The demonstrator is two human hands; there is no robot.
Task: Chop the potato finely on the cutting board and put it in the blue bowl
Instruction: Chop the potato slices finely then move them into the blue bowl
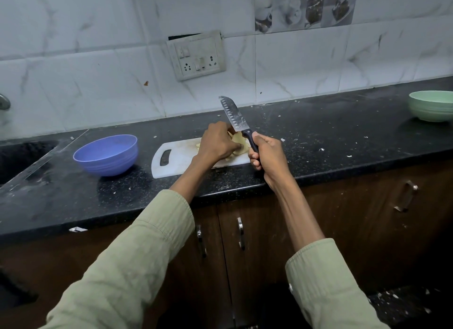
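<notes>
Potato slices [239, 142] on the cutting board [181, 160] under the left grip's [218, 142] curled fingers, right grip [266, 154] tight around the raised knife [235, 119].

Blue bowl [106, 154], white cutting board [176, 160], speckled black counter [318, 142], pale green bowl [432, 105]

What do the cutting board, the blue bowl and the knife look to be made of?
Cutting board: probably plastic; flat matte white with a moulded handle slot.
Blue bowl: likely plastic or melamine; even colour, dull sheen, ribbed lower wall.
Knife: steel blade, shiny grey with a row of dimples; the dark handle, gripped by the right hand, looks plastic, though wood cannot be ruled out.
</notes>
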